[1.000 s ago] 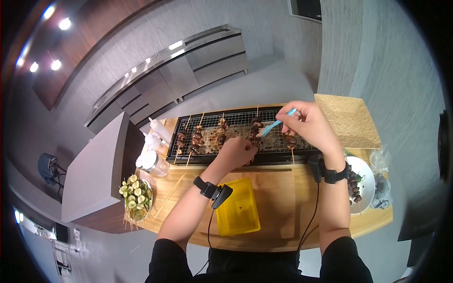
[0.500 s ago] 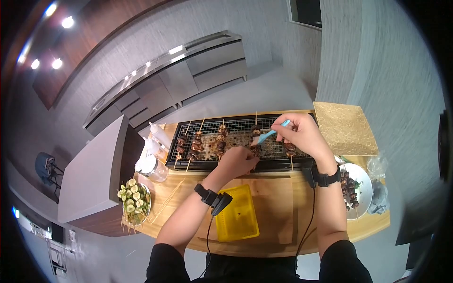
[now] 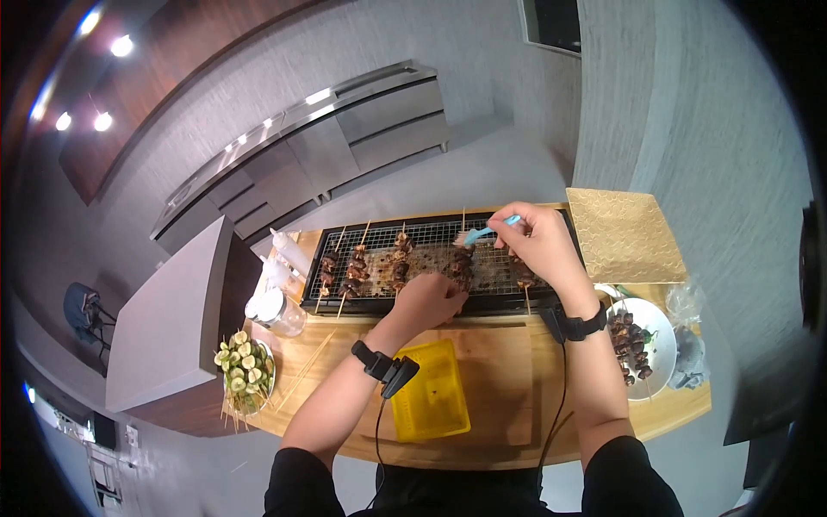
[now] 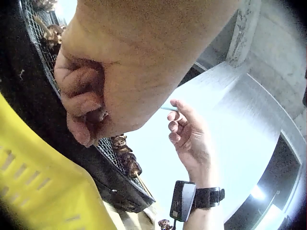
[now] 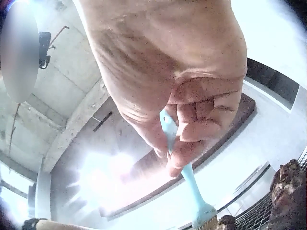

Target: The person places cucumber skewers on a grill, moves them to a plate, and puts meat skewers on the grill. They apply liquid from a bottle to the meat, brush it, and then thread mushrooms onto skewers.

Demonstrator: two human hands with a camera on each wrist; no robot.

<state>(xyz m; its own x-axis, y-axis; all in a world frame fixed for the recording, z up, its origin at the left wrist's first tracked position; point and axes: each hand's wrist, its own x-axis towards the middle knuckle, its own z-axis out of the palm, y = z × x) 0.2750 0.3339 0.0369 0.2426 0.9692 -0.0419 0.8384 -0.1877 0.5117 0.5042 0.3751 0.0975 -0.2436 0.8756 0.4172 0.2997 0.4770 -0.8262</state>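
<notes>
My right hand (image 3: 541, 246) pinches the light-blue handle of a basting brush (image 5: 191, 187) between thumb and fingers. The brush's bristles lie at the far end of a meat skewer (image 3: 463, 261) on the wire-mesh grill (image 3: 500, 297). At the grill's near edge my left hand (image 3: 428, 299), fingers curled, grips the near end of that same skewer, hiding most of its stick. More meat skewers lie across the mesh on either side: one skewer (image 3: 401, 258) to the left, another (image 3: 525, 277) under the right hand.
A yellow basket (image 3: 431, 392) stands on a wooden board (image 3: 500, 388) before the grill. At left are squeeze bottles (image 3: 291, 252), a jar (image 3: 280, 312) and a plate of sliced-vegetable skewers (image 3: 247, 366). A white plate (image 3: 662, 362) with meat skewers and a gold board (image 3: 624, 237) lie right.
The brush has moved up along the skewer toward its far end, its handle now flatter. My right hand has shifted slightly left; my left hand stays at the grill's near edge.
</notes>
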